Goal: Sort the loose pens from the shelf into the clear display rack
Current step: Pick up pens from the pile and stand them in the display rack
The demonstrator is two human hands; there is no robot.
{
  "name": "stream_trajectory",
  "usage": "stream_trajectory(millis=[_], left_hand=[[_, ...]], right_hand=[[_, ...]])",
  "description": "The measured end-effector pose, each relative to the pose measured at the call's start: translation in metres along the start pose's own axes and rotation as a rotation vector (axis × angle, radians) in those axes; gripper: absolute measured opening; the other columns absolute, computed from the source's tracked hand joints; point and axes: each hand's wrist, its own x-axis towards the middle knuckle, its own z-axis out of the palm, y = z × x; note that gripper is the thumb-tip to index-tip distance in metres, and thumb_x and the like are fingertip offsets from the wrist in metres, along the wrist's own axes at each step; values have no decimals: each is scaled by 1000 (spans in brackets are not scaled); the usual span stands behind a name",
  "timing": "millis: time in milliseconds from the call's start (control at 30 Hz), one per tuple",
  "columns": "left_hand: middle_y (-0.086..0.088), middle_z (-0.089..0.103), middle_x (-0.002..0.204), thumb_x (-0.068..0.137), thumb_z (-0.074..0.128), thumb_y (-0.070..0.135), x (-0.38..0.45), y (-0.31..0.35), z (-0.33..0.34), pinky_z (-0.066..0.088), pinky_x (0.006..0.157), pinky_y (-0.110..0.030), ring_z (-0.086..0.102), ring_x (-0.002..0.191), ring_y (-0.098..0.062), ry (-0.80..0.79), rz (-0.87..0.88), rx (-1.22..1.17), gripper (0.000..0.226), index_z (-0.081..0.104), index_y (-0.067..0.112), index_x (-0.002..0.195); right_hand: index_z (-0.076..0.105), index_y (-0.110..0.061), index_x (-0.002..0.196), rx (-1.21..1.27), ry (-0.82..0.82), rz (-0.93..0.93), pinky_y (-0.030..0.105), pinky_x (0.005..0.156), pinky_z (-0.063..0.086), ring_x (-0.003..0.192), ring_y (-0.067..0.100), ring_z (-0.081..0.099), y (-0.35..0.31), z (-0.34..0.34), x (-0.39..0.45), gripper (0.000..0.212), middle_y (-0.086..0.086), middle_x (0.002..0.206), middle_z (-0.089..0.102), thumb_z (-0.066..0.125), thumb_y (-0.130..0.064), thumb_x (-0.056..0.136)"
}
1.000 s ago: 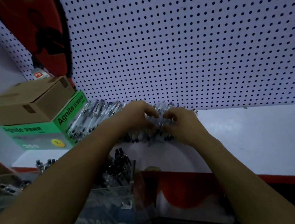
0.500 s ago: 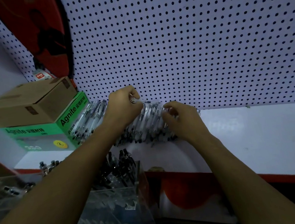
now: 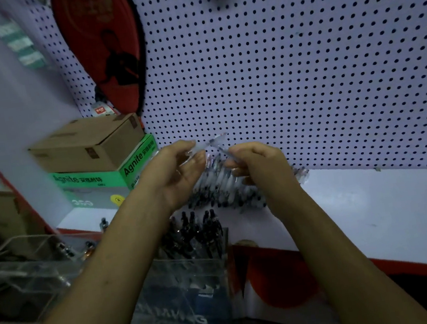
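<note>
White shelf [image 3: 378,207] under the pegboard, clear display rack [image 3: 185,284] in front of and below its edge, already holding upright dark pens. Loose pen pile [image 3: 219,188] on the shelf, just under both hands. Left hand [image 3: 173,175] pinches one clear pen [image 3: 211,143] at the fingertips, long axis slanting up-right; right hand [image 3: 258,165] is curled, apparently round another pen, blurred. Rack lies down and toward the person, nearer the left arm.

Both hands [image 3: 178,172] [image 3: 259,163] hold clear pens [image 3: 208,144] above the shelf [image 3: 378,210]
</note>
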Motion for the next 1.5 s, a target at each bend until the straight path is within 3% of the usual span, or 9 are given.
stream_trajectory(millis=[367, 467, 667, 767, 867, 1000, 1133, 1367, 1500], left_hand=[[-8, 73, 77, 95, 52, 4, -83, 24, -91, 57, 55, -20, 67, 57, -14, 51, 195, 230, 11, 59, 10, 101], [-9, 70, 75, 97, 52, 7, -91, 27, -117, 58, 58, -26, 67, 59, -18, 153, 293, 315, 6, 58, 9, 96], [-2, 58, 53, 98, 55, 16, -92, 33, -162, 58, 65, -37, 61, 60, -25, 356, 492, 473, 18, 56, 6, 83], [-17, 57, 70, 97, 58, 16, -88, 35, -184, 57, 64, -38, 60, 67, -28, 448, 578, 534, 16, 56, 11, 82], [-27, 54, 76, 96, 58, 15, -85, 35, -198, 54, 62, -39, 60, 69, -24, 507, 702, 710, 5, 55, 15, 99], [1, 59, 62, 99, 53, 22, -78, 32, -209, 40, 49, -16, 53, 53, -5, 528, 826, 853, 7, 51, 17, 94], [1, 66, 76, 101, 49, 24, -74, 32, -212, 52, 59, -30, 63, 68, -14, 503, 921, 827, 15, 52, 10, 98], [-1, 59, 66, 97, 52, 24, -58, 29, -223, 41, 58, -31, 55, 62, -21, 431, 640, 1102, 22, 54, 12, 78], [4, 61, 67, 95, 56, 23, -59, 29, -218, 41, 54, -23, 57, 60, -11, 436, 633, 1068, 15, 59, 12, 85]], right_hand=[[65, -14, 67, 111, -302, 202, 24, 47, 31, 47, 10, 48, -35, 78, -40, 17, 22, 88, 70, 64, -11, 84], [61, -13, 53, 62, -339, 160, 25, 47, 30, 45, 12, 44, -40, 94, -42, 29, 9, 60, 64, 70, -4, 79], [58, 4, 88, 47, -449, 226, 27, 52, 54, 56, 19, 64, -44, 143, -51, 12, 20, 78, 69, 68, 3, 83], [59, -2, 90, 40, -482, 257, 33, 64, 61, 62, 23, 71, -43, 173, -50, 10, 15, 74, 72, 61, -11, 94], [62, 5, 104, -98, -518, 170, 32, 64, 59, 63, 25, 67, -42, 194, -45, 27, 17, 75, 68, 58, -21, 98], [65, -10, 88, -496, -518, -208, 27, 58, 56, 59, 13, 63, -40, 207, -40, 14, 2, 75, 67, 64, -23, 92], [58, -13, 92, -757, -505, -386, 10, 42, 34, 58, 0, 50, -37, 213, -33, 13, -12, 71, 52, 69, -18, 85], [41, -26, 63, -938, -580, -375, 12, 47, 38, 66, 11, 55, -27, 209, -26, 37, -5, 70, 54, 65, -26, 90], [55, -17, 83, -932, -592, -397, 15, 55, 41, 82, 16, 59, -28, 210, -22, 20, -3, 95, 63, 72, -28, 86]])
